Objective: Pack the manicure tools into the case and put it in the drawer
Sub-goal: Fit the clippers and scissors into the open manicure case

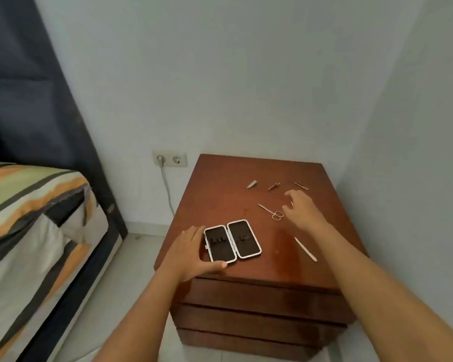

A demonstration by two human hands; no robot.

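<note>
We see the case (232, 241) lying open and flat near the front of the nightstand (220, 184), both dark-lined halves empty, while the tools are scattered beyond it between twelve and three o'clock: scissors (271, 212), a nail file (305, 249), a clipper (252, 184), a small reddish tool (274, 186) and what may be tweezers (301, 186), too small to be sure. We judge them all light, stiff, thin metal, slippery on polished wood, best pinched at the loops or mid-shaft. Our left hand (187, 250) lies flat against the case's nine-o'clock edge, thumb along its near rim, steadying rather than clenching. Our right hand (300, 211) hovers with fingers spread and empty, just beside the scissors' loops, touching nothing we can make out.
</note>
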